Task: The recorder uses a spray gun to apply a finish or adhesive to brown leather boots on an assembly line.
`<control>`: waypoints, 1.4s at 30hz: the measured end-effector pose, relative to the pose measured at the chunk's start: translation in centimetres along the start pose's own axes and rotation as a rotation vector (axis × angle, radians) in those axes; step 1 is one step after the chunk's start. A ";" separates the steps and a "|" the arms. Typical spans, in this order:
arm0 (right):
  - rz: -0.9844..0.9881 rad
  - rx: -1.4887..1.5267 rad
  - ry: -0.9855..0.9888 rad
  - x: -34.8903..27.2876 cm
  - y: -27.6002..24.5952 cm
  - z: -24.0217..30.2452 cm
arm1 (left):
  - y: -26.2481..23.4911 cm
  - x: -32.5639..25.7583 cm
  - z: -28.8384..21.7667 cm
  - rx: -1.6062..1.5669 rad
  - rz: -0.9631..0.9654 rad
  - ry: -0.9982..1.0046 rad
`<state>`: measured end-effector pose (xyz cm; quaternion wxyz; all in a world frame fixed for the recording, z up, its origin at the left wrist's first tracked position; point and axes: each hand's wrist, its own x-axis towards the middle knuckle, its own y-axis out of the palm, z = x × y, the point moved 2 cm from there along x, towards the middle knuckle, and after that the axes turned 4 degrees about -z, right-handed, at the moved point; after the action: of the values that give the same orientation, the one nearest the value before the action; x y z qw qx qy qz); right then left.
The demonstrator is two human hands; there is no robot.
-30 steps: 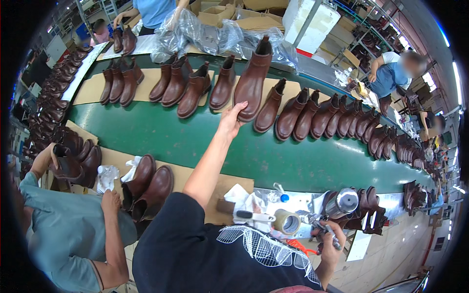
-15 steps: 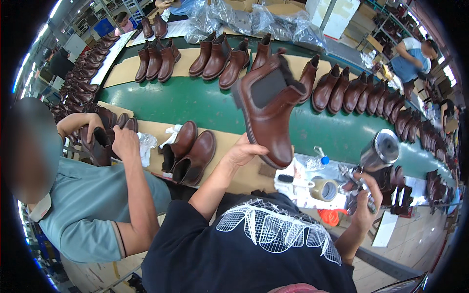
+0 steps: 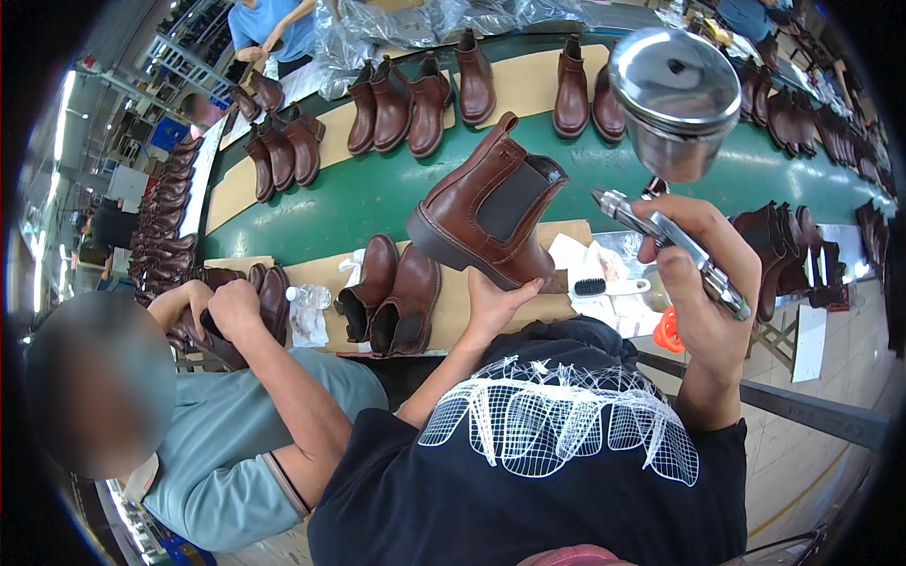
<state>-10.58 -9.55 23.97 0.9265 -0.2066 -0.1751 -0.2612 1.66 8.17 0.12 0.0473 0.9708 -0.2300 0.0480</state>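
My left hand grips a brown leather ankle boot from below at its toe, fingers hidden behind it. The boot is tilted above the bench, its sole toward the left and its dark elastic side panel facing me. My right hand is wrapped round a metal spray gun with a round steel cup on top. The gun's nozzle points left toward the boot, a short gap apart from it.
Brown boots stand in rows along the green bench. A pair of boots lies to my left, beside a co-worker handling another boot. A black-bristled brush and an orange ring-shaped thing are near my right forearm.
The boot has turned in my left hand, its toe swinging round and its sole now facing left. My right hand has raised the spray gun up and leftward, closer to the boot.
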 end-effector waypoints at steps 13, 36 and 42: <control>0.087 -0.080 -0.024 -0.6 1.0 -0.9 | 0.4 1.1 -2.1 0.002 -0.058 0.099; 0.236 -0.132 -0.067 -1.4 3.2 0.0 | -0.7 2.5 -1.7 -0.058 -0.039 0.038; 0.222 -0.162 -0.010 -1.6 3.1 -0.8 | -1.1 2.7 -2.1 -0.049 -0.004 0.035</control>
<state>-9.97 -6.85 21.73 0.9291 -0.3001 -0.1343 -0.1695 4.43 8.20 2.44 0.0753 0.9688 -0.2284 0.0593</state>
